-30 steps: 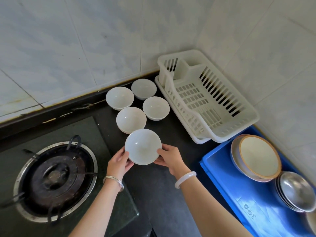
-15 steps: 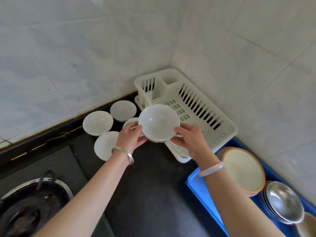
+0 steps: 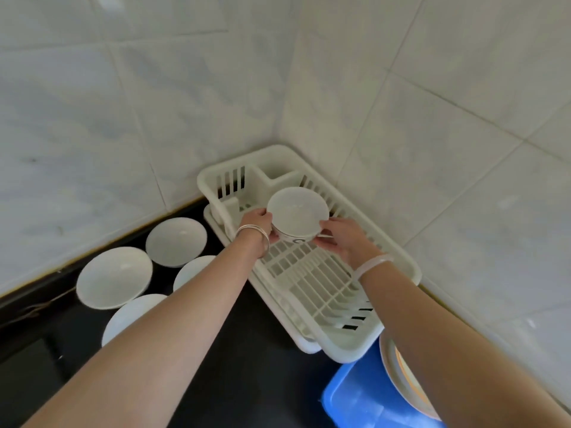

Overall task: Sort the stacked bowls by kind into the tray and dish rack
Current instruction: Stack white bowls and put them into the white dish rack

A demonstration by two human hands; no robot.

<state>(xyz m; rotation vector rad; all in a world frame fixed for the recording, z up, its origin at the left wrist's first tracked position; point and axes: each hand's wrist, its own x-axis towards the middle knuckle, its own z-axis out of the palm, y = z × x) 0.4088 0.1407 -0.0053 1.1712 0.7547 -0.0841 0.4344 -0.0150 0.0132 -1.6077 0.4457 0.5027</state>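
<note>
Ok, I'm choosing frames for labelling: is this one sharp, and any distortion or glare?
Head view: slightly soft, yet the held bowl and dish rack read clearly; wide-angle distortion bends the tile lines and stretches the forearms; light is soft and even, no harsh glare.

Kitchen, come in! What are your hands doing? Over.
Left hand and right hand hold the small white ceramic bowl. Bowl over the cream slatted plastic dish rack. Nothing in the rack blocks it.

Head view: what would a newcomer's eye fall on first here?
A white bowl is held between the left hand and right hand over the far end of the white dish rack. Left of it, four more white bowls sit on the dark counter; a blue tray shows at lower right.
</note>
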